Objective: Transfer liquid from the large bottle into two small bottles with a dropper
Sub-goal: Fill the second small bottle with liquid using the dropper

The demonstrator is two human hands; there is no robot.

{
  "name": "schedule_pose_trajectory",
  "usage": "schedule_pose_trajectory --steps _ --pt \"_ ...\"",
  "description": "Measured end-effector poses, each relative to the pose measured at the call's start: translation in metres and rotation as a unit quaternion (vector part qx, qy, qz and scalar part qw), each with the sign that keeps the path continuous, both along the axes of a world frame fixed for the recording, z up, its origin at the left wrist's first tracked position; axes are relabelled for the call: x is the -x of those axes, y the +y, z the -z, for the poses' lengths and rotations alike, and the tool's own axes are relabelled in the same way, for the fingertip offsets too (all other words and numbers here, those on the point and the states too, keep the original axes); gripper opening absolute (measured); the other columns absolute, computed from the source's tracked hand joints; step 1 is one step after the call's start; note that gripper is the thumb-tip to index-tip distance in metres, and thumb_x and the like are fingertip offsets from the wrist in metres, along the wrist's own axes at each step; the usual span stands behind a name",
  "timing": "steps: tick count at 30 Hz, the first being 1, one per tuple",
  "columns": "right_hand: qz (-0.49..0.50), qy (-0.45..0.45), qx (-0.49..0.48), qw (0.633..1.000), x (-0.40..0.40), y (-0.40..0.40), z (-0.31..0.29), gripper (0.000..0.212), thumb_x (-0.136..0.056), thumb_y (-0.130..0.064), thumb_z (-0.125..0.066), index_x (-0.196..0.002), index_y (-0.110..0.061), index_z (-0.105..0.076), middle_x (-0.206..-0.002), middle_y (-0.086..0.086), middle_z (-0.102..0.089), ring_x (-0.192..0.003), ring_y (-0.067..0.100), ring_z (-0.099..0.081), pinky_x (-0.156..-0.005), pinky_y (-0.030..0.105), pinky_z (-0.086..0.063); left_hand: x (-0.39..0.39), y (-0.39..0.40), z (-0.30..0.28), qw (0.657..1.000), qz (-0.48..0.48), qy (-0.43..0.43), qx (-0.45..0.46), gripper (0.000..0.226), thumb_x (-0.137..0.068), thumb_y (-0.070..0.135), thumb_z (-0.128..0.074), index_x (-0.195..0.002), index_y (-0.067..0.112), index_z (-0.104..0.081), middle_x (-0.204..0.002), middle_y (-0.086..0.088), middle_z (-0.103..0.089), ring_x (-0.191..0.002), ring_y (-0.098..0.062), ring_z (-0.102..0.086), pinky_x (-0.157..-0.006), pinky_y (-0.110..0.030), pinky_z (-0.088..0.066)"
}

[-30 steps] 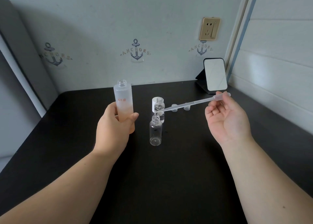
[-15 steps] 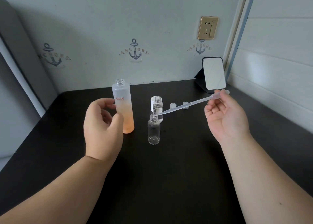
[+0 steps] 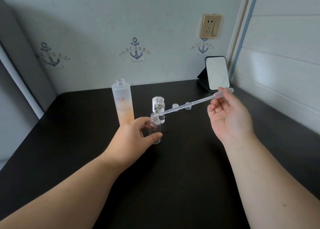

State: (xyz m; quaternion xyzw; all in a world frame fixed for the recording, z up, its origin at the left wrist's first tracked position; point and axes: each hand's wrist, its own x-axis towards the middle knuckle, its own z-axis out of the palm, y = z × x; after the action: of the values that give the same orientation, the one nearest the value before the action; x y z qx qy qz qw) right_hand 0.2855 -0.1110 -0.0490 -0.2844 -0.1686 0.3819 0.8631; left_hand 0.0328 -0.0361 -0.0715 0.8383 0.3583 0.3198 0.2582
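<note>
The tall frosted bottle (image 3: 123, 102) with orange liquid stands uncapped at the back left of the black table (image 3: 173, 176). Two small clear bottles stand in the middle, both uncapped. My left hand (image 3: 134, 137) grips the nearer small bottle (image 3: 155, 128) between thumb and fingers. The farther small bottle (image 3: 159, 108) behind it holds some clear liquid. My right hand (image 3: 228, 118) pinches the bulb of the clear plastic dropper (image 3: 190, 105), whose tip lies at the mouth of the nearer small bottle.
A large white cap (image 3: 154, 102) stands behind the farther small bottle. Two small white caps (image 3: 175, 106) lie on the table behind the dropper. A small standing mirror (image 3: 216, 73) is at the back right corner. Walls close the table at the back and right.
My left hand has let go of the tall bottle and moved right to take hold of the nearer small bottle. The dropper tip has come down to that bottle's mouth.
</note>
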Motion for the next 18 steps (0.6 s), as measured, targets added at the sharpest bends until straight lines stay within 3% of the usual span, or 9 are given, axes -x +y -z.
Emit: schedule_pose_trajectory --steps 6,18 --pt "0.000 -0.018 0.002 1.000 0.001 -0.001 -0.001 0.017 -0.092 -0.015 -0.071 -0.077 -0.013 -0.080 -0.076 0.001 -0.068 -0.064 0.012 -0.060 -0.065 0.022 -0.049 0.007 -0.003 -0.004 0.999 0.007 -0.016 -0.034 0.035 -0.085 0.034 -0.076 -0.104 0.055 -0.054 -0.090 0.044 -0.057 -0.079 0.009 -0.057 -0.066 -0.002 -0.041" --pt "0.003 -0.013 0.033 0.999 0.002 -0.002 -0.001 0.014 -0.089 -0.013 -0.074 -0.076 -0.013 -0.078 -0.074 0.000 -0.068 -0.055 0.010 -0.052 -0.055 0.020 -0.045 0.011 0.001 0.002 0.998 -0.006 -0.023 -0.056 0.032 -0.083 0.032 -0.076 -0.110 0.044 -0.066 -0.095 0.037 -0.058 -0.080 0.010 -0.057 -0.068 0.000 -0.039"
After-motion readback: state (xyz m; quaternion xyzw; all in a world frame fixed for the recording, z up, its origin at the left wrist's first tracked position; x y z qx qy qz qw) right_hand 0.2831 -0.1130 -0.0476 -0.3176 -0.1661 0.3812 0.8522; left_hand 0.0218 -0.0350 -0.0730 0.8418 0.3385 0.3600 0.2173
